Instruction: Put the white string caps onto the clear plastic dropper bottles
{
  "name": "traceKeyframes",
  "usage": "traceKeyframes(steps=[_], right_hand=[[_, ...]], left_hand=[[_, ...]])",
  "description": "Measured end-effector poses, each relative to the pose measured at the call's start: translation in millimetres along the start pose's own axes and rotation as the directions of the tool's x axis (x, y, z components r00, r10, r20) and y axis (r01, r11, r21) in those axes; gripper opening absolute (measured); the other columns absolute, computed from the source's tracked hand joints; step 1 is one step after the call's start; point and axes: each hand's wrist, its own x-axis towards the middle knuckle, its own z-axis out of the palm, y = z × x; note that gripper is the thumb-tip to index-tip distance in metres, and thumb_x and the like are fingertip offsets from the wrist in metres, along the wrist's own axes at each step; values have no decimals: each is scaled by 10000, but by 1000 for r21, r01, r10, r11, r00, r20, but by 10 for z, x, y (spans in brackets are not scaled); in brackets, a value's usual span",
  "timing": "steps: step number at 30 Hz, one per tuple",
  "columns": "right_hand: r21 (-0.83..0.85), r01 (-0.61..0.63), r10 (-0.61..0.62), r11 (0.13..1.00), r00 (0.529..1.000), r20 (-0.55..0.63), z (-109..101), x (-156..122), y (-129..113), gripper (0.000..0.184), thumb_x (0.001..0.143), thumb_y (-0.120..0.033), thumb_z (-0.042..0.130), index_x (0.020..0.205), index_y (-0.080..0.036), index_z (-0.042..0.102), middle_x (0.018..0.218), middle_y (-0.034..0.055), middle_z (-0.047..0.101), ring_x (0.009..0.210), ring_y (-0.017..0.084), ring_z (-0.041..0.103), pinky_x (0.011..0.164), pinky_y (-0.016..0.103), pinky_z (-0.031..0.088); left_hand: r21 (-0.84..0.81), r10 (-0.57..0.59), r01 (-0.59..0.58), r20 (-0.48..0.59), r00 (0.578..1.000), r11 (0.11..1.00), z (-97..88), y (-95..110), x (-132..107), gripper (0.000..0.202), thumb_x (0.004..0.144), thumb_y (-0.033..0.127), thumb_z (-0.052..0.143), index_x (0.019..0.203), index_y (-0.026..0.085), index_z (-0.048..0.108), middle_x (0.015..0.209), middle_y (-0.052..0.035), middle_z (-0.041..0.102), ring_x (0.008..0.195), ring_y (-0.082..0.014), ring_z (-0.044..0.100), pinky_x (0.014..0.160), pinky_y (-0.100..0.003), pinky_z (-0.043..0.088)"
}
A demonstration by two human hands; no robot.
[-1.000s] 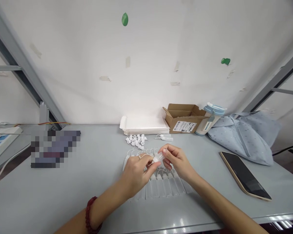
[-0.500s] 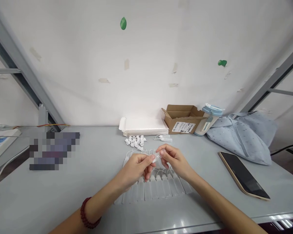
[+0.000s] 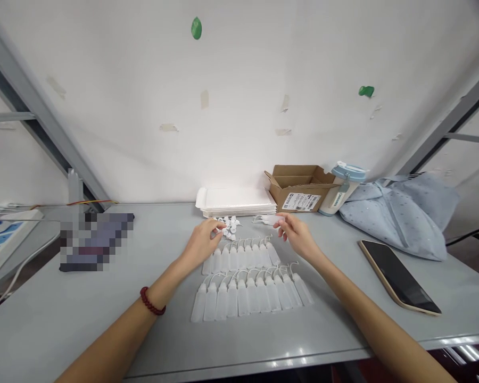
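Observation:
My left hand [image 3: 203, 242] is at the edge of a heap of small white caps [image 3: 232, 222], thumb and index finger closing on a cap there. Farther right, my right hand [image 3: 297, 233] has its fingertips around the end of a small translucent squeeze bottle [image 3: 269, 219] lying at the back; a thin pale tube or strap shows at its other end. Two rows of similar bottles lie below the hands: a back row [image 3: 239, 258] and a front row [image 3: 252, 295]. Each has a white neck with a thin curved strap.
White padded mailers [image 3: 237, 202] are stacked by the wall beside an open cardboard box [image 3: 303, 197]. A tumbler [image 3: 343, 189], a pale blue cloth bag [image 3: 399, 218] and a phone [image 3: 399, 276] are on the right. A power strip [image 3: 10, 239] is at far left.
My hands were together over the bottles, holding a small translucent piece. Now they are apart: the left has moved to the cap heap, the right to the bottle at the back.

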Motion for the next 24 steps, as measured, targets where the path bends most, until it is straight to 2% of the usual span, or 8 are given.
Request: traceKeyframes(steps=[6, 10, 17, 24], right_hand=[[-47, -60, 62, 997, 998, 33, -33, 84, 178, 289, 833, -440, 369, 918, -177, 451, 704, 25, 636, 480, 117, 504, 482, 257, 399], [-133, -64, 66, 989, 998, 8, -22, 115, 263, 243, 845, -402, 378, 898, -180, 463, 679, 13, 630, 486, 123, 488, 513, 260, 382], [-340, -33, 34, 940, 999, -4, -26, 135, 318, 224, 843, -365, 449, 805, -170, 552, 721, 50, 631, 643, 174, 531, 586, 273, 354], [-482, -30, 14, 876, 999, -37, -29, 151, 354, 206, 845, -325, 490, 931, -155, 568, 796, 76, 639, 652, 181, 516, 597, 275, 342]], left_hand=[[63, 103, -109, 94, 990, 992, 75, -35, 74, 233, 808, 184, 471, 930, 176, 670, 986, -67, 664, 939, -225, 549, 800, -343, 455], [96, 151, -162, 112, 982, 982, 119, -50, 92, 257, 820, 176, 459, 961, 189, 674, 1023, -64, 665, 947, -233, 546, 829, -370, 451], [93, 146, -159, 126, 981, 983, 150, -87, 101, 231, 807, 209, 500, 946, 216, 685, 1003, -53, 663, 941, -236, 539, 831, -372, 458], [100, 107, -120, 125, 986, 988, 170, -105, 105, 234, 811, 264, 525, 951, 195, 700, 948, -83, 598, 964, -252, 498, 840, -388, 452]])
